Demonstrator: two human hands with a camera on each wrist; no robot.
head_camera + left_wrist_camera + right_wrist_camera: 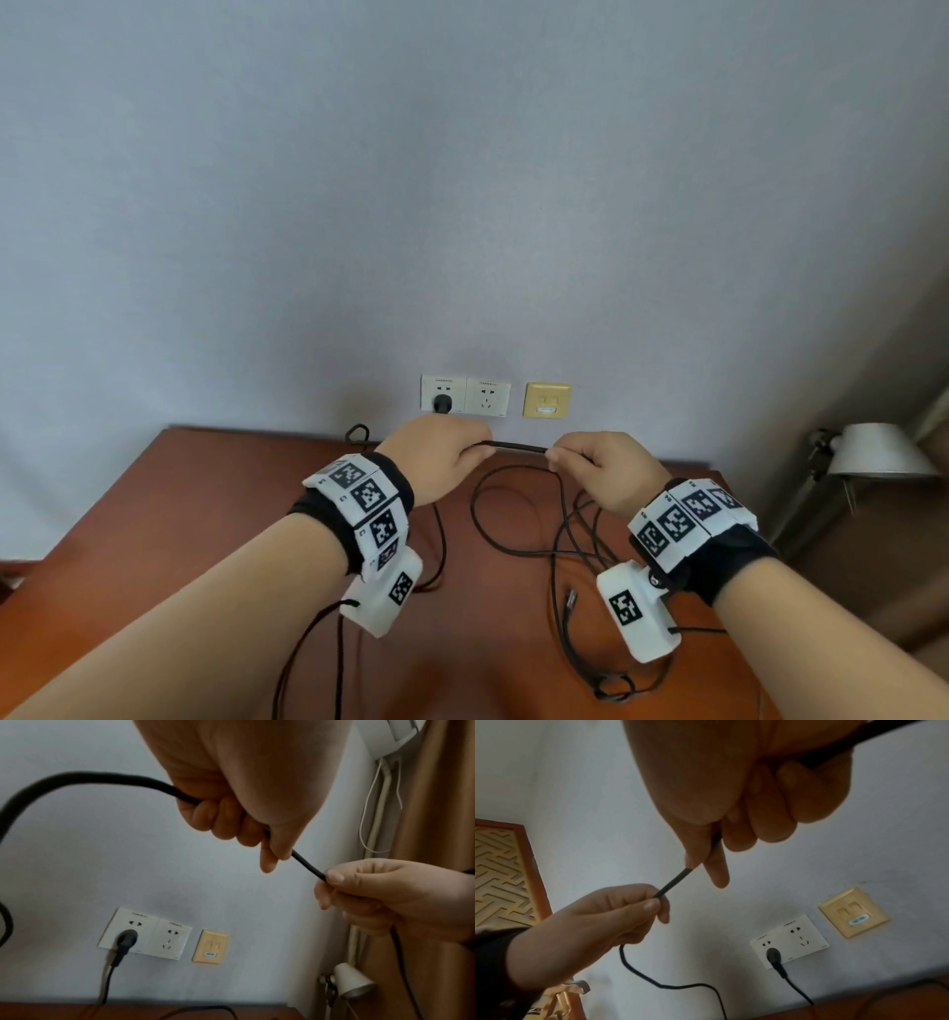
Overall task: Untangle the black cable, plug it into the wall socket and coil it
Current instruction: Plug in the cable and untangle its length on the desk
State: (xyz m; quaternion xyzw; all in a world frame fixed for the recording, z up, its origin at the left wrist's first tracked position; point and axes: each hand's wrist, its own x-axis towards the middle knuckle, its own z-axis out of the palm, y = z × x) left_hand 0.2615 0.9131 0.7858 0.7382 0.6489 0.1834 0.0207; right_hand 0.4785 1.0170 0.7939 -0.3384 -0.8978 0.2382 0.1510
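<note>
A short stretch of the black cable (518, 447) runs taut between my two hands above the brown table (205, 503). My left hand (444, 457) grips it in a fist, thumb and forefinger pinching where it leaves. My right hand (595, 473) pinches the other end of that stretch. The cable's black plug (442, 403) sits in the left white wall socket (444, 393). Loose loops of cable (565, 539) lie on the table under my right wrist, with a small connector end (571, 598) near them. The left wrist view shows the cable (307, 865) between both hands and the plug (126, 940).
A second white socket (488, 398) and a yellow wall plate (547, 400) sit right of the plug. A lamp with a white shade (873, 452) stands off the table's right edge. Curtains hang at far right (437, 821). A carved wooden panel (503, 874) stands at the left.
</note>
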